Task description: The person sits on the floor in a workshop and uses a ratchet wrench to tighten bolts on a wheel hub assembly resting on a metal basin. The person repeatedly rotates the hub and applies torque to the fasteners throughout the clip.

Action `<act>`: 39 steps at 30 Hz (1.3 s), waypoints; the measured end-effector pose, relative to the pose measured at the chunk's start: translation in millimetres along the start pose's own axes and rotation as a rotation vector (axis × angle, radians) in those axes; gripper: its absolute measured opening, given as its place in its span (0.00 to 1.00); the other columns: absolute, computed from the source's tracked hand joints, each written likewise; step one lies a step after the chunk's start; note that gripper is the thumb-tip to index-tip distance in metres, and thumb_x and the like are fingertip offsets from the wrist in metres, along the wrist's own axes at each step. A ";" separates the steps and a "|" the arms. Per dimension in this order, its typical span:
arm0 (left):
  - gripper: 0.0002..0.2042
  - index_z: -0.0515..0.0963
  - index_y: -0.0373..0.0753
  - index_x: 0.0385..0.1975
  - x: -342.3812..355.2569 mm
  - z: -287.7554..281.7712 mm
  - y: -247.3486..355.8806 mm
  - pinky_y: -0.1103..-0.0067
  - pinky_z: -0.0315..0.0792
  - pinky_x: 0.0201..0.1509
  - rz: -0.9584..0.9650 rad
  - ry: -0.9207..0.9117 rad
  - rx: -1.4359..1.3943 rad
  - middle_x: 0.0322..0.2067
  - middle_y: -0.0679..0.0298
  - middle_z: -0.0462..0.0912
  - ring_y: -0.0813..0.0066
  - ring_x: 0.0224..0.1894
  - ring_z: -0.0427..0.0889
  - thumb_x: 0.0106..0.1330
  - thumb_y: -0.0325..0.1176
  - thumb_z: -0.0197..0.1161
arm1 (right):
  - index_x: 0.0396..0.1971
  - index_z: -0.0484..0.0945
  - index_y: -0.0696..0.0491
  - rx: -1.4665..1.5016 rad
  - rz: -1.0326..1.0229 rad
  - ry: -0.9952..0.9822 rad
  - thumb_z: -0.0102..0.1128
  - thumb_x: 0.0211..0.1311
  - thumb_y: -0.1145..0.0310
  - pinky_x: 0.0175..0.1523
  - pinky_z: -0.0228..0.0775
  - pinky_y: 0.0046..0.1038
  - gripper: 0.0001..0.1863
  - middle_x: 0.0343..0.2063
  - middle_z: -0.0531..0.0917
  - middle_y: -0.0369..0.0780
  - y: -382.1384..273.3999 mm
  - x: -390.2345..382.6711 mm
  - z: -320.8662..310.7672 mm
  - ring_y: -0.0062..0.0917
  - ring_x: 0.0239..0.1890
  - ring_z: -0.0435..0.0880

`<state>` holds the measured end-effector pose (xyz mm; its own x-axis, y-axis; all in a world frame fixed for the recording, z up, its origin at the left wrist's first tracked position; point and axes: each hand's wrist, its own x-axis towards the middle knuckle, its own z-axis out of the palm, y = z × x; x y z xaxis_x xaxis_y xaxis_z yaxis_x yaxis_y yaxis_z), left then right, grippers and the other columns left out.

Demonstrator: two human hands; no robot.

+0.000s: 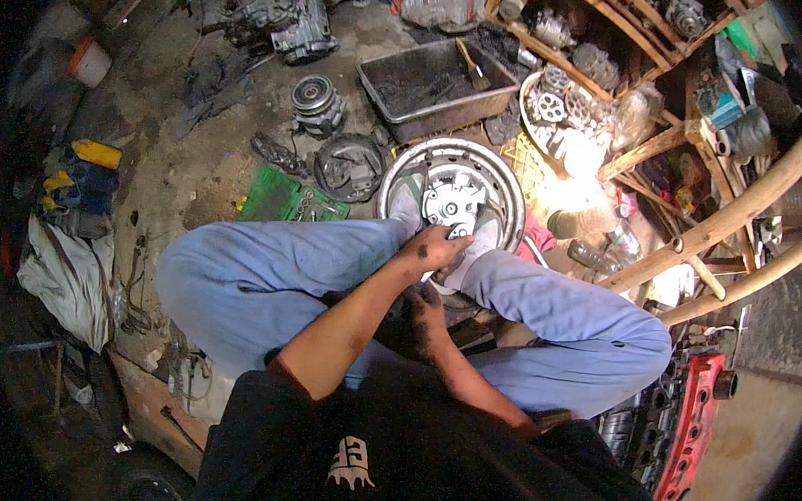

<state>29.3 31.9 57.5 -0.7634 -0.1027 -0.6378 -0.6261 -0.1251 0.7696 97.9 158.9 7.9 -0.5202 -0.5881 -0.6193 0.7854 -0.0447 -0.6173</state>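
The left hand (436,246) rests on a round metal part (453,206), fingers curled on its edge. It lies flat, face up, in a big metal bowl (497,166) between 2 feet. The right hand (423,309) sits lower, half hidden; its grip can't be seen.

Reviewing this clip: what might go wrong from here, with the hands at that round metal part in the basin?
The left hand reaches across to the round metal part in the steel basin, between the feet; a slip could pinch fingers or toes. The right hand sits low and shadowed, its grip unclear. Both hands look greasy, so hold may be poor. The loose parts beside the basin could get knocked.
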 end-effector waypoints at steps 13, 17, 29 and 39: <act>0.26 0.67 0.38 0.57 73.2 -35.2 -56.9 0.63 0.68 0.59 0.486 0.450 0.359 0.49 0.42 0.77 0.44 0.54 0.74 0.61 0.42 0.63 | 0.36 0.71 0.53 0.205 -0.311 0.188 0.51 0.67 0.70 0.23 0.65 0.26 0.03 0.19 0.70 0.33 -38.6 -17.0 26.3 0.23 0.19 0.72; 0.30 0.63 0.43 0.58 70.8 -16.2 -51.9 0.63 0.68 0.58 0.627 0.496 0.463 0.50 0.44 0.76 0.44 0.56 0.73 0.57 0.37 0.68 | 0.31 0.68 0.52 0.010 -0.505 0.401 0.48 0.70 0.66 0.15 0.58 0.25 0.08 0.15 0.67 0.33 -21.8 1.9 -12.4 0.21 0.11 0.65; 0.31 0.64 0.38 0.56 50.6 -1.3 -38.2 0.61 0.69 0.56 0.529 0.584 0.277 0.50 0.42 0.76 0.42 0.55 0.75 0.52 0.30 0.72 | 0.23 0.70 0.55 -0.124 -0.448 0.387 0.55 0.70 0.59 0.13 0.58 0.25 0.17 0.13 0.70 0.35 -57.6 -24.7 -4.8 0.21 0.08 0.67; 0.34 0.59 0.36 0.60 56.0 -9.0 -41.4 0.64 0.68 0.59 0.456 0.517 0.259 0.52 0.43 0.75 0.44 0.56 0.74 0.54 0.32 0.70 | 0.25 0.72 0.55 -0.184 -0.729 0.718 0.64 0.63 0.57 0.15 0.59 0.23 0.17 0.12 0.70 0.32 -61.9 41.8 -50.1 0.18 0.10 0.68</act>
<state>14.0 22.4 -10.3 -0.8247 -0.5489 -0.1363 -0.3306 0.2722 0.9037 10.8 177.5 -4.1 -0.9730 0.1539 -0.1720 0.1683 -0.0372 -0.9850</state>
